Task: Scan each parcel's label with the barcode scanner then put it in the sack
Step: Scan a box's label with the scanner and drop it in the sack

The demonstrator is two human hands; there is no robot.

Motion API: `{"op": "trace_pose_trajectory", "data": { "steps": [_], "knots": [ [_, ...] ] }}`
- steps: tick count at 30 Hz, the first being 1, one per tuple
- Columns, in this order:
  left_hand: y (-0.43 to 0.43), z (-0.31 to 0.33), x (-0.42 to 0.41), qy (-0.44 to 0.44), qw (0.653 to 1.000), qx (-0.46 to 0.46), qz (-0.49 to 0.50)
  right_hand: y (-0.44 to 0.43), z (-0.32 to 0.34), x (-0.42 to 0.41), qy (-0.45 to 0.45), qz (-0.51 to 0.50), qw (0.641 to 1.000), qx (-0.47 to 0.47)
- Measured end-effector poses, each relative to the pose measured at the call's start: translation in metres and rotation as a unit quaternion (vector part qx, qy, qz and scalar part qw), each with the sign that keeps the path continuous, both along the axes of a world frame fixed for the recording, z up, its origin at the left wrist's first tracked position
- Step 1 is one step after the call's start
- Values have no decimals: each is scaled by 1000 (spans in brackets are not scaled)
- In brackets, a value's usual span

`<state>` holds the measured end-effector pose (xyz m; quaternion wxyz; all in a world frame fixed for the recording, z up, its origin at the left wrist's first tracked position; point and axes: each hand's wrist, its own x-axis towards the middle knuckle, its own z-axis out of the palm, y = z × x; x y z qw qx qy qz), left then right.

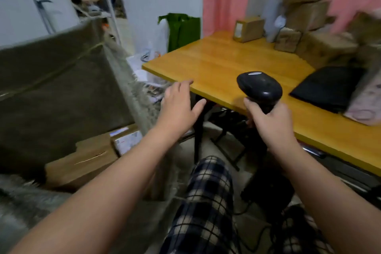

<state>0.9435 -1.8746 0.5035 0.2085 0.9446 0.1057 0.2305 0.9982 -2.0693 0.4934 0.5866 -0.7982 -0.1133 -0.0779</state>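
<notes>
**Scanner in one hand, the other free for the next parcel**

The fingers [250, 107] of the right hand [270, 123] are clenched round the grip of the black barcode scanner [259, 86], its head raised just above the near edge of the yellow wooden surface [216, 62]. The left hand [177, 105] hovers off the near-left corner of that surface, fingers spread and released, holding nothing.

Parcels not yet in the sack wait on the surface. At its far right a small cardboard box [248, 29] stands with a pale label facing left, beside a blurred stack of cardboard parcels [305, 6]. Toward the near right lies a flat black soft parcel [327, 88], with a pale soft packet [365, 105] just beside it at the edge of the picture.

Left of the surface, down at floor level, the brown sack [61, 88] stands open. A cardboard parcel [82, 161] and a labelled parcel [127, 140] already lie inside.

The cardboard boxes look stiff and probably light enough for one hand, best taken across two opposite faces with the label left uncovered for the scanner. The black parcel appears limp and would likely sag and slide, so a pinch at one edge or a palm beneath should serve better. The sack's cloth mouth looks slack and may fold in as a parcel drops.
</notes>
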Motion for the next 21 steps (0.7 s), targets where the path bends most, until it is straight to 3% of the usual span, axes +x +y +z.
{"op": "trace_pose_trajectory", "data": {
  "steps": [9, 13, 21],
  "knots": [
    [-154, 10, 80, 6, 974, -12, -225, -144, 18, -15, -29, -183, 981, 54],
    [-218, 28, 114, -33, 957, -21, -289, -181, 16, -22, -47, -235, 968, 77],
    [-300, 54, 157, 7, 962, -64, -266, -224, 23, -16, -27, -306, 939, 153]
  ]
}}
